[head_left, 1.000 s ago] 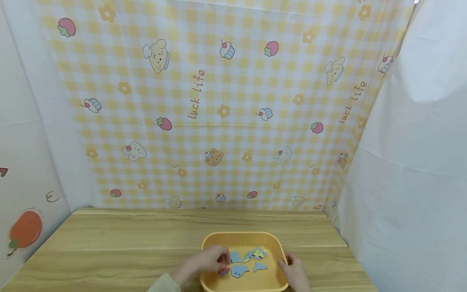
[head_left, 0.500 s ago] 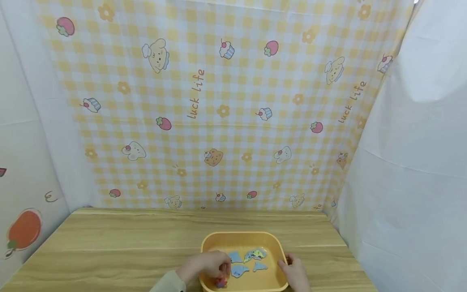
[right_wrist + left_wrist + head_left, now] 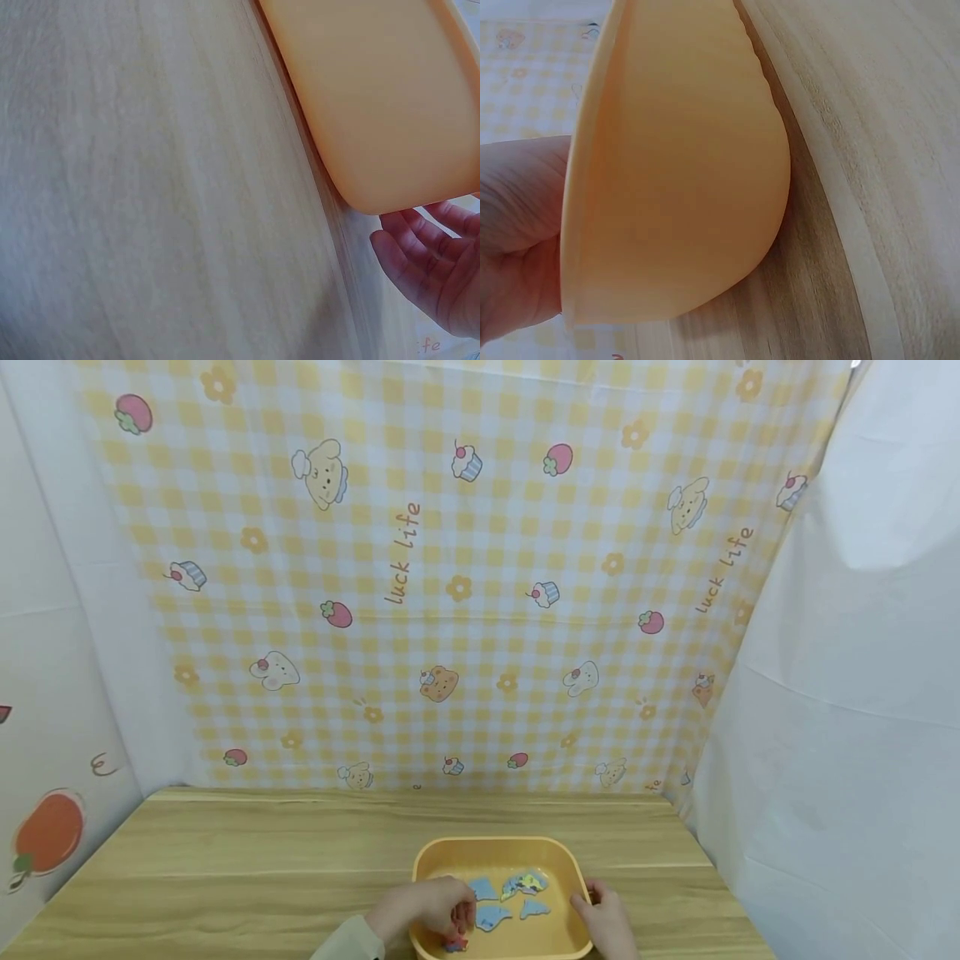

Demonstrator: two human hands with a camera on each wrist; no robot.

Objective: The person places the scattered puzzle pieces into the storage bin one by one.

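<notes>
In the head view a yellow-orange plastic tray [image 3: 551,941] stands near the front of the table. My left hand [image 3: 444,906] reaches into its left side, fingertips pinching a small red-and-blue flat piece [image 3: 455,944] low in the tray. To the right of that hand lie light blue irregular flat pieces [image 3: 493,917], one of them marked with yellow [image 3: 525,883]. My right hand [image 3: 609,920] grips the tray's right rim, thumb at the edge. In the right wrist view its fingers [image 3: 420,262] curl near the tray's outer wall. The left wrist view hides the left fingertips behind the tray wall [image 3: 682,165].
The wood-grain table [image 3: 262,868] extends left, right and behind the tray. A yellow checked cloth [image 3: 480,635] hangs at the table's back edge, with white cloth [image 3: 847,760] along the right side and a pale printed sheet on the left.
The left hand has moved slightly toward the front with the red-and-blue piece, lowering it at the tray's near left. The right hand, tray and blue pieces have stayed put.
</notes>
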